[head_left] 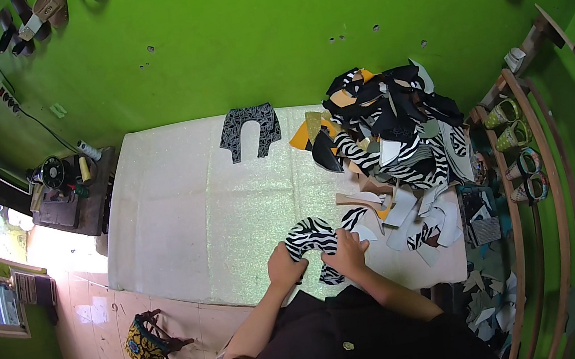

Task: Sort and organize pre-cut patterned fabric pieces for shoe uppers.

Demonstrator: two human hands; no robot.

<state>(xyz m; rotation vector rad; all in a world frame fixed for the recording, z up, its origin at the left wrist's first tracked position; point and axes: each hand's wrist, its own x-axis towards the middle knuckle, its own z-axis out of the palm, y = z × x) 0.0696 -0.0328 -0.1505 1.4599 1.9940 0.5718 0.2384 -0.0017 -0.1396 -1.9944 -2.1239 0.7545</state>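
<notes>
A zebra-striped, horseshoe-shaped piece of material (311,232) is held over the near edge of the table, its curve pointing away from me. My left hand (286,267) is closed on its left side. On its right side my right hand (348,254) grips it, the thumb sticking out to the right. One striped end hangs below the right hand. A small striped scrap (354,218) lies just beyond my right hand. Farther off, a grey patterned piece of the same horseshoe shape (266,125) lies flat near the wall.
The table (167,220) has a pale, shiny cover. A large heap of cut scraps (397,118) covers its right end. A wooden rack with shoes (513,135) stands at the right. A machine (58,176) sits far left, and a stool with a patterned seat (146,345) stands on the floor.
</notes>
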